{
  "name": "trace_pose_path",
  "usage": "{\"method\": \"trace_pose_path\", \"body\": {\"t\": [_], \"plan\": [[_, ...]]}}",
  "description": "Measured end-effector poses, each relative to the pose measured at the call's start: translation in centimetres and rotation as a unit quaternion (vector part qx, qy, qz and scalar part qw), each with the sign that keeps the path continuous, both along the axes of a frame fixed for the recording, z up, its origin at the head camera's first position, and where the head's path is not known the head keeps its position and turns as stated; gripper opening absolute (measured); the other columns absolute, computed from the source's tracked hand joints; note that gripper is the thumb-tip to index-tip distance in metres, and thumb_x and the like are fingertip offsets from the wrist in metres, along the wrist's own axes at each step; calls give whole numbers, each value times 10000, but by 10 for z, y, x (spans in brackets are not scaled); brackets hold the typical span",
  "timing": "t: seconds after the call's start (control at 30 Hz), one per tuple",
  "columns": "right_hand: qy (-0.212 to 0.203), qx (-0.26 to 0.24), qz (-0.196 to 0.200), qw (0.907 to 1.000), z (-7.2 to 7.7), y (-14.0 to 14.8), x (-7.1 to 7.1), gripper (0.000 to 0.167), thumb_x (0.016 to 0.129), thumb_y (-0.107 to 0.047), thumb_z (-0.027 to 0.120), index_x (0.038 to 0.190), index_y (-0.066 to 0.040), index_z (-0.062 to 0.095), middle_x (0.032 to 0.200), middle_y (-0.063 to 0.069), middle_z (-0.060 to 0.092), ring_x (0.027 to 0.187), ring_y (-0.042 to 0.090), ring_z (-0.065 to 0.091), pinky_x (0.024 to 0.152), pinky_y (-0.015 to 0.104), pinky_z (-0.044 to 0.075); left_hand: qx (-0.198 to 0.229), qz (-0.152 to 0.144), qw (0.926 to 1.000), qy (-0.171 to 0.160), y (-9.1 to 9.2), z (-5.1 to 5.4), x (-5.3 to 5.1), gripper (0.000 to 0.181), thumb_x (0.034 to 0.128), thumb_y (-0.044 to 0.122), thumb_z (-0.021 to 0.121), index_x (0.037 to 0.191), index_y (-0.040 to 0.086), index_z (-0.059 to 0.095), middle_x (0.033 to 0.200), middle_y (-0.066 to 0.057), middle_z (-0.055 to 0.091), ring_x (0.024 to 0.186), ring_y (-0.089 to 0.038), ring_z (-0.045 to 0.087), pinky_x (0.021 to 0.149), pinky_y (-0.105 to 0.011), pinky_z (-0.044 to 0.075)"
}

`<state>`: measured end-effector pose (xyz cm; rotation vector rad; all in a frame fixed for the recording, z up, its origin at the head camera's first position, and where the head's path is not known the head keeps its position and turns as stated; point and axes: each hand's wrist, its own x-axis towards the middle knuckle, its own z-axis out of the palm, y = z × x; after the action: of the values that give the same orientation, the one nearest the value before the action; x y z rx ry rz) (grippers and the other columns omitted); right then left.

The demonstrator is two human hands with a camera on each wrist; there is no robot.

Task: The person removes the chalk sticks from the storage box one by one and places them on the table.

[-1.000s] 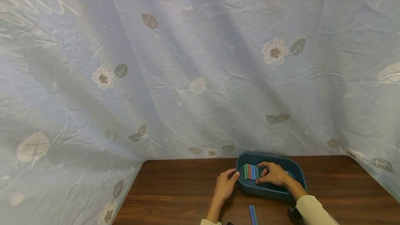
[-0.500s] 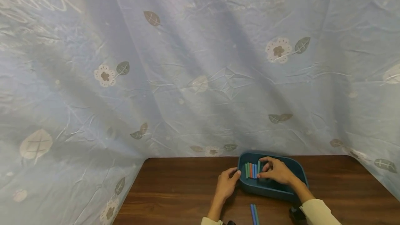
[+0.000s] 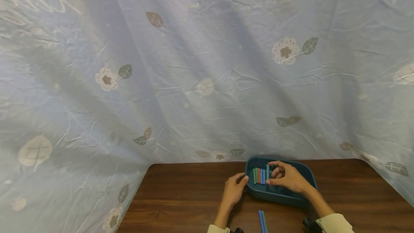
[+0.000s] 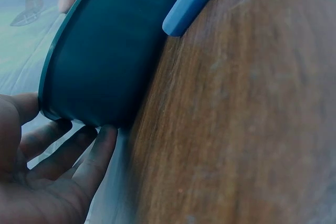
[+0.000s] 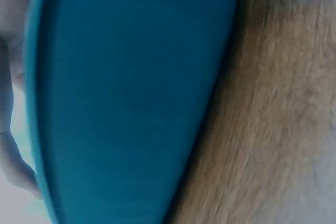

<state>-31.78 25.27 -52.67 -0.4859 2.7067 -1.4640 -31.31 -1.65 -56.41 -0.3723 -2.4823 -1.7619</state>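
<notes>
In the head view, a blue-green tray [image 3: 275, 197] stands at the table's back edge, with a row of green, orange and blue sticks [image 3: 259, 176] side by side at its left end. My right hand [image 3: 289, 179] reaches over the tray and pinches a green stick [image 3: 267, 172] lengthwise between thumb and finger, just right of the row. At the tray's left end is my left hand [image 3: 233, 191]. The left wrist view shows that hand's relaxed fingers [image 4: 97, 156] touching the outer wall of the tray [image 4: 105, 51]. The right wrist view shows mostly the tray's wall [image 5: 131, 87].
A blue stick [image 3: 261, 221] and a green stick [image 3: 265, 221] lie together on the brown wooden table [image 3: 181, 197], in front of the tray. A pale curtain [image 3: 207, 118] with leaf and flower prints hangs behind the table.
Over the last second, the green stick in my right hand has come slightly apart from the row, to the right. My left hand has stayed at the tray's left end.
</notes>
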Motion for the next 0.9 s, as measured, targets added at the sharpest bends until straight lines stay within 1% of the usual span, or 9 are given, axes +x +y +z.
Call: {"method": "trace_pose_path", "body": {"t": [0.1,0.17,0.3,0.53,0.63,0.73,0.8,0.87,0.9], "plan": [[89,-50,48,9999,3,-2,6,749,895,-294,889,1498,-11,546,1009,68,716,844,131,710,712,297,588,6,14,10000,-8,0,0,1,386,1060,326,670,1308,44,757,1298,-118,773,1263,-314,690,1071,-517,547],[142,-48,73,9999,7,-5,10,745,889,-312,895,1494,-38,557,1009,59,715,838,130,708,720,297,583,18,19,10000,-15,0,0,1,395,1061,327,669,1313,35,753,1303,-123,771,1268,-322,689,1076,-523,545],[249,-14,158,9996,14,-9,20,740,892,-332,892,1497,-60,563,1012,47,709,829,115,703,722,285,561,-3,26,10000,-32,0,1,1,395,1065,319,663,1320,29,749,1309,-127,768,1278,-332,686,1086,-540,539],[340,-239,550,9976,22,-14,35,701,927,-239,859,1509,-27,531,1029,97,696,807,124,691,698,288,557,-60,58,10000,25,0,1,0,402,1055,340,670,1306,39,759,1303,-125,772,1282,-334,688,1095,-541,533],[338,-290,648,9969,22,-15,39,690,933,-228,853,1509,-33,527,1028,114,692,804,124,690,696,289,565,-72,65,9999,31,0,0,0,399,1056,334,669,1306,36,758,1303,-127,772,1288,-343,684,1098,-552,529],[223,-420,690,9965,21,-17,44,672,939,-213,844,1509,-56,524,1034,160,687,820,136,694,703,299,579,-76,50,10000,20,0,0,0,399,1060,327,664,1310,30,754,1305,-129,771,1299,-354,677,1106,-571,519],[200,-505,730,9959,19,-18,48,666,944,-202,838,1510,-55,520,1039,189,684,835,142,695,716,304,588,-72,41,10000,23,0,0,0,406,1060,333,662,1311,27,753,1303,-128,772,1301,-357,676,1109,-577,516],[192,-591,762,9951,18,-19,51,660,946,-190,835,1510,-55,520,1034,190,685,842,145,696,727,307,595,-70,39,10000,29,0,0,1,413,1059,344,663,1311,28,753,1298,-123,774,1298,-353,678,1107,-574,518],[235,-625,812,9945,18,-20,52,662,948,-181,830,1511,-36,515,1030,198,683,840,144,695,727,307,597,-74,47,10000,44,0,0,1,408,1059,340,665,1308,29,755,1294,-121,776,1296,-352,680,1106,-572,519]]}}
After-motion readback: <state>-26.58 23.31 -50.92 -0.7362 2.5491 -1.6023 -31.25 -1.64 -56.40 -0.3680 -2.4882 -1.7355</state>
